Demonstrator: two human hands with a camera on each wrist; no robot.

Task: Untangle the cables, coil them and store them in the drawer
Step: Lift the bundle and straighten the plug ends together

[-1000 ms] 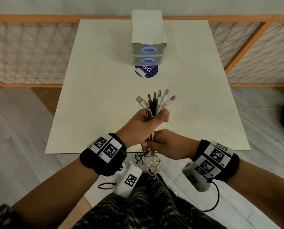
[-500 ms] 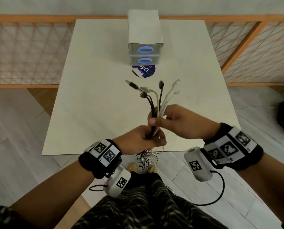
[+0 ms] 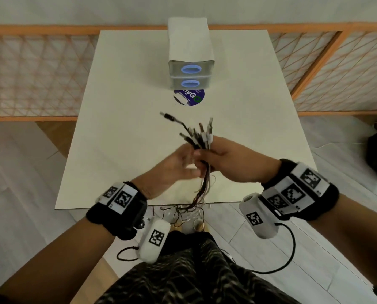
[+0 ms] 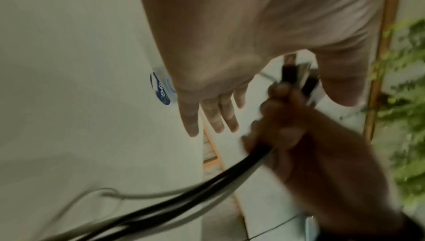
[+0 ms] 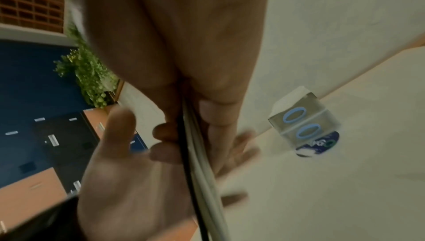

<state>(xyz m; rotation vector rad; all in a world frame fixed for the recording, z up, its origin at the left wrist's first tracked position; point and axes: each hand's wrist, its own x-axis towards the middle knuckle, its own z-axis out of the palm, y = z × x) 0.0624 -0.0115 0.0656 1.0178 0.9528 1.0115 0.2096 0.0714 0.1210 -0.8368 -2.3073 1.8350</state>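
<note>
The right hand (image 3: 231,159) has its fingers curled round the bundle of cables (image 3: 197,137) just below the plugs. The left hand (image 3: 172,165) is beside it, fingers straight, gripping nothing. The bundle is above the table's (image 3: 121,128) near half, tails hanging past the edge. The cables look light, limp and snag-prone; grip near the plugs. Half a second ago, the left hand gripped the bundle. Both drawers (image 3: 191,76) are closed.

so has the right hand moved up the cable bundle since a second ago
Yes. The right hand gripped the cable bundle below the left hand near the table's near edge; now it grips higher, closer to the drawer unit.
</note>
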